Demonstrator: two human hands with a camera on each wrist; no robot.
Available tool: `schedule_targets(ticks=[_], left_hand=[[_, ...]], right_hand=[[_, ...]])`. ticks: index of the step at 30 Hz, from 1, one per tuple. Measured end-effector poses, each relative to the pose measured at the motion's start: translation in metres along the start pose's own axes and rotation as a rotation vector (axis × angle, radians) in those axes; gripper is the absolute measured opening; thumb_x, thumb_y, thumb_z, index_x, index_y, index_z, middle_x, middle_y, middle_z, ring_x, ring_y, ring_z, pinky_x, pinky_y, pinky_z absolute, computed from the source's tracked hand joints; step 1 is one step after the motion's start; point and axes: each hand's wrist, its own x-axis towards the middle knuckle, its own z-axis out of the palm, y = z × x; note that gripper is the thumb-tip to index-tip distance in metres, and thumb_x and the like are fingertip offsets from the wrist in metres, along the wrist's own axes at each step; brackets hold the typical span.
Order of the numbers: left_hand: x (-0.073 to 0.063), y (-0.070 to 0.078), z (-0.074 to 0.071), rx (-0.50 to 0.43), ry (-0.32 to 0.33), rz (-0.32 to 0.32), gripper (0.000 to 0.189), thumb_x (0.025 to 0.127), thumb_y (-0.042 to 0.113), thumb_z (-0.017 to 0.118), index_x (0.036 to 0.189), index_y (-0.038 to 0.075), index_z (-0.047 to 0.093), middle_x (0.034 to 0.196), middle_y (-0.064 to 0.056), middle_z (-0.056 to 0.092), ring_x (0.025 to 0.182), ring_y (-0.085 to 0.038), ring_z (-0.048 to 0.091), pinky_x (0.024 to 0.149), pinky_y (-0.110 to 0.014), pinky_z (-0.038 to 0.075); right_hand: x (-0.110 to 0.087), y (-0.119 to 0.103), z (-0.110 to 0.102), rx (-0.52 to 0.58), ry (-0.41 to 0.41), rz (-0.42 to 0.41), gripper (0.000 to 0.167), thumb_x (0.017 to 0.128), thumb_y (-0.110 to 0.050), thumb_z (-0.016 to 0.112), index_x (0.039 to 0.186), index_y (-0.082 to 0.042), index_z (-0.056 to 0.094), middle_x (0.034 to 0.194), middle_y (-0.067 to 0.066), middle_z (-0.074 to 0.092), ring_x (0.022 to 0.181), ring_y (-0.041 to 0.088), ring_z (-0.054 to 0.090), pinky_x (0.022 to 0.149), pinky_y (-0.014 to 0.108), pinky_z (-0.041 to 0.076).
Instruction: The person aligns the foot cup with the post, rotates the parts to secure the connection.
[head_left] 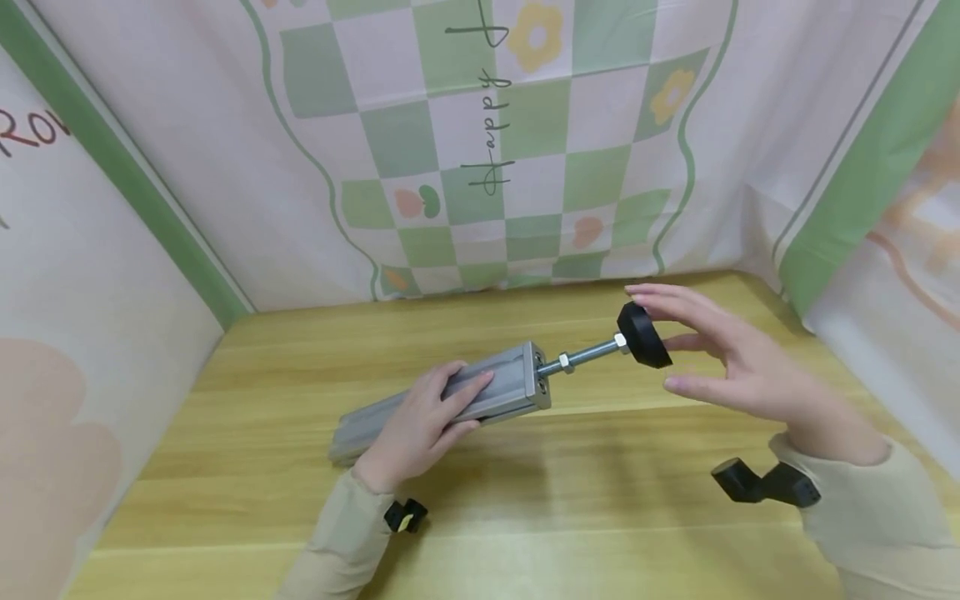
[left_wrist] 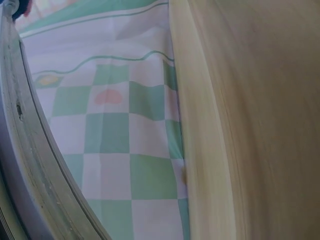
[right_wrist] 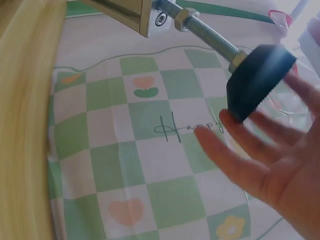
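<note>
My left hand grips a grey aluminium extrusion from above, thumb on the near side. The bar slants up to the right, over the table. From its end plate a threaded rod sticks out, carrying a hex nut partway along. A black levelling foot sits at the rod's far end, with another nut against it. My right hand is at the foot with fingers spread; fingertips are at its edge, while the thumb stands apart. Only the bar's side shows in the left wrist view.
Below lies a wood-grain table. A checked green and white cloth hangs along its back edge, with further printed cloth at the left and right sides. Black wrist devices are worn on both sleeves.
</note>
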Motion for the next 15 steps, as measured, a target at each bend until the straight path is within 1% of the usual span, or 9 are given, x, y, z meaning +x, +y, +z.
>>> schedule_targets(ticks=[2,5,7,9,11,13,15], left_hand=[[0.000,0.000,-0.001,0.003,0.011,0.002,0.056,0.101,0.046,0.025,0.139,0.011,0.048,0.127,-0.022,0.047,0.113,-0.033,0.051,0.093,-0.048,0.046],[0.000,0.000,-0.001,0.005,0.021,0.005,0.056,0.101,0.046,0.026,0.138,0.011,0.048,0.126,-0.022,0.047,0.113,-0.033,0.051,0.093,-0.048,0.046],[0.000,-0.001,0.000,0.007,0.022,0.011,0.055,0.101,0.046,0.026,0.138,0.012,0.048,0.126,-0.022,0.047,0.112,-0.033,0.051,0.093,-0.048,0.046],[0.000,-0.001,0.000,0.005,0.020,0.015,0.055,0.101,0.046,0.027,0.139,0.012,0.047,0.126,-0.021,0.047,0.112,-0.032,0.051,0.093,-0.047,0.046],[0.000,-0.002,0.001,0.005,0.020,0.019,0.054,0.101,0.046,0.027,0.140,0.013,0.046,0.126,-0.021,0.047,0.111,-0.031,0.051,0.092,-0.047,0.046],[0.000,-0.001,0.000,0.003,0.022,0.018,0.054,0.101,0.045,0.027,0.139,0.013,0.046,0.126,-0.021,0.047,0.111,-0.031,0.051,0.092,-0.047,0.046],[0.000,-0.001,0.000,0.003,0.025,0.019,0.054,0.101,0.045,0.027,0.139,0.013,0.046,0.126,-0.021,0.047,0.111,-0.031,0.051,0.092,-0.047,0.046]], right_hand=[[0.000,0.002,-0.001,0.095,-0.003,-0.067,0.072,0.070,0.023,0.065,0.137,0.010,0.040,0.149,0.008,0.036,0.125,0.005,0.046,0.091,0.013,0.046],[-0.001,0.009,-0.001,0.235,0.008,-0.148,0.068,0.068,0.029,0.062,0.132,0.013,0.045,0.145,0.011,0.042,0.125,0.010,0.049,0.089,0.016,0.049],[-0.001,0.012,-0.001,0.288,0.012,-0.182,0.067,0.067,0.029,0.063,0.130,0.014,0.046,0.143,0.012,0.044,0.125,0.012,0.048,0.088,0.017,0.050],[-0.002,0.014,-0.001,0.284,0.021,-0.185,0.067,0.067,0.028,0.064,0.130,0.012,0.048,0.141,0.009,0.047,0.125,0.011,0.049,0.086,0.017,0.051],[-0.002,0.015,-0.001,0.252,0.035,-0.169,0.065,0.070,0.025,0.066,0.130,0.010,0.049,0.139,0.005,0.049,0.121,0.009,0.051,0.083,0.016,0.052],[-0.001,0.014,-0.001,0.198,0.059,-0.133,0.065,0.071,0.022,0.067,0.131,0.006,0.051,0.136,0.002,0.051,0.116,0.007,0.054,0.080,0.015,0.052],[0.000,0.011,0.001,0.123,0.095,-0.073,0.065,0.072,0.021,0.067,0.132,0.001,0.052,0.130,-0.004,0.054,0.108,0.003,0.057,0.074,0.013,0.052]])
